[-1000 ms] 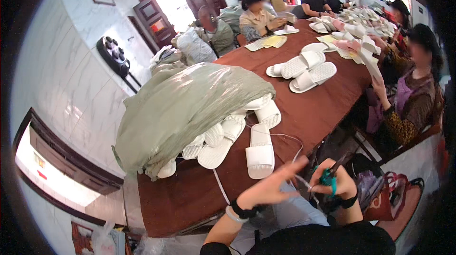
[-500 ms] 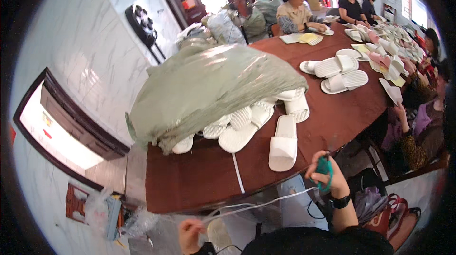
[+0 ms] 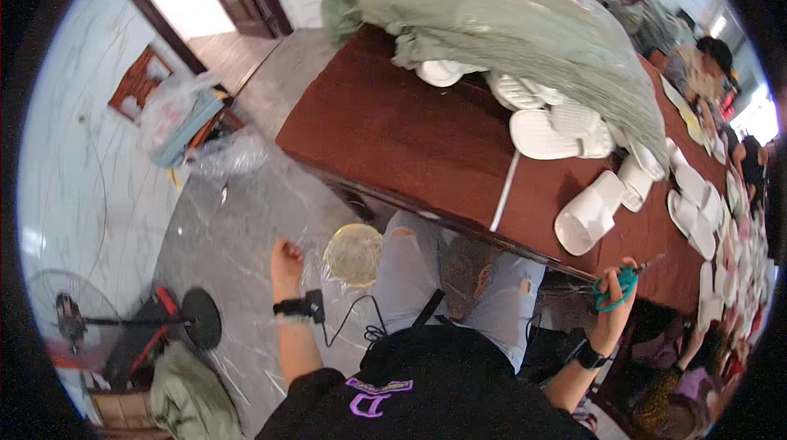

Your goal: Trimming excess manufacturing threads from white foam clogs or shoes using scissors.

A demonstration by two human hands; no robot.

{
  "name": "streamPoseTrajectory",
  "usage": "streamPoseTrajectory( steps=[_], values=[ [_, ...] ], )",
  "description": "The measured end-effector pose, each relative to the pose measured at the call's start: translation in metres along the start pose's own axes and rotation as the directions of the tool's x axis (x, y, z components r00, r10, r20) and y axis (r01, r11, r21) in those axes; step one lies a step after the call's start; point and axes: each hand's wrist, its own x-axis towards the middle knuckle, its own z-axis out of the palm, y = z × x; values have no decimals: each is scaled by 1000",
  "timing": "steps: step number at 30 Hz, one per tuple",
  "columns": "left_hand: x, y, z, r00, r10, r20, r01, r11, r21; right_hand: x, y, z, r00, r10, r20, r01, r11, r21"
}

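Note:
My right hand [image 3: 611,288] is wrapped round green-handled scissors [image 3: 620,286] just off the table's front edge, blades pointing right. Out to the left, over the floor, my left hand [image 3: 287,261] has its fingers curled; whether anything is in them I cannot make out. On the brown-covered table [image 3: 393,129] a single white slipper [image 3: 589,215] lies closest to my right hand. More white slippers [image 3: 545,135] spill from the opening of a large grey-green sack [image 3: 508,14]. A narrow white strip [image 3: 506,192] runs from them to the table edge.
A round, yellow-rimmed container [image 3: 353,255] stands on the floor between my left hand and knee. To the left are a standing fan [image 3: 74,313] and plastic bags [image 3: 225,153]. Slippers [image 3: 695,210] line the table's right side, where other people sit.
The view has swung down and left. My left hand has moved out from the table, and the white cord between my hands no longer shows. The scissors remain in my right hand.

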Motion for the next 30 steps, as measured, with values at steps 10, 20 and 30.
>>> streamPoseTrajectory(
  steps=[10,20,30],
  values=[
    [79,-85,-69,998,-59,-36,67,940,334,-9,-4,8,1000,13,13,-12,996,-87],
    [56,-67,40,712,663,231,-548,319,773,-9,-6,13,999,24,-35,-31,980,-197],
    [-55,-83,332,490,-125,863,-619,647,445,-10,8,9,998,39,51,-32,992,-125]
  ],
)
